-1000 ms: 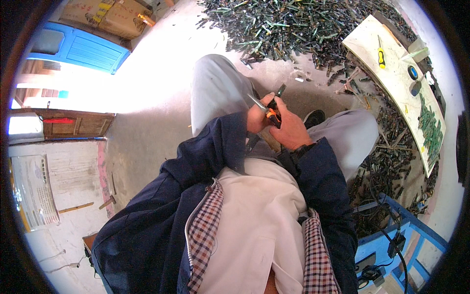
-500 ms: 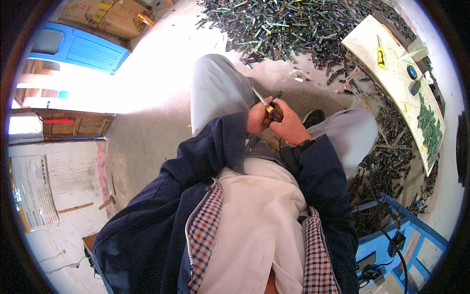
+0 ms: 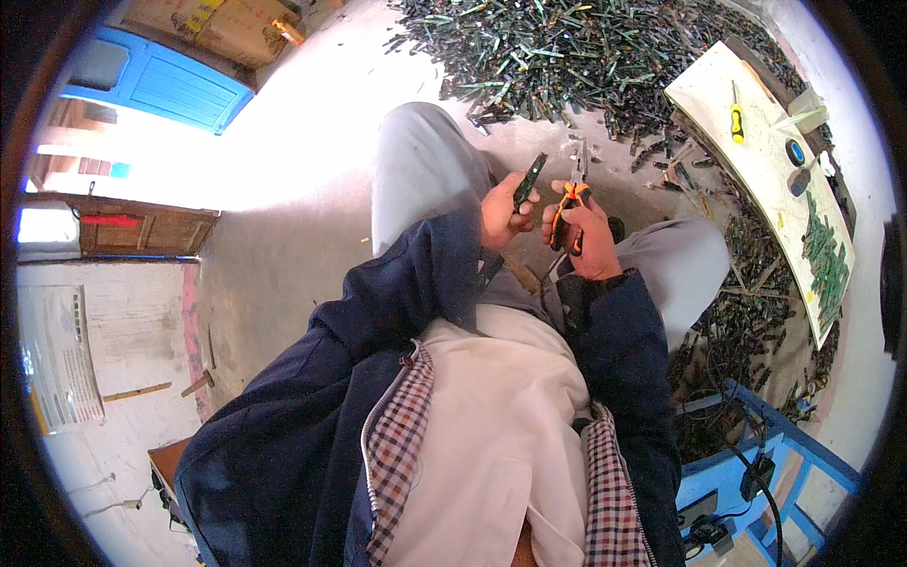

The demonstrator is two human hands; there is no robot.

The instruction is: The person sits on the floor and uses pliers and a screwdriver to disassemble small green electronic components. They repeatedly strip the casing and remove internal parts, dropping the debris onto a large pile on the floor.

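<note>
Our left hand (image 3: 501, 217) grips 1 dark strip (image 3: 531, 178), right hand (image 3: 597, 248) pliers (image 3: 579, 176); green strips (image 3: 828, 257) on table (image 3: 773, 181), big heap (image 3: 557, 61) remaining on floor (image 3: 274, 293).

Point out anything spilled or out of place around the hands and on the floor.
The heap of dark strips looks spilled: it lies loose on the floor, with stray pieces scattered beyond its edge. The pliers in the right hand and the dark piece in the left hand seem held normally.
</note>
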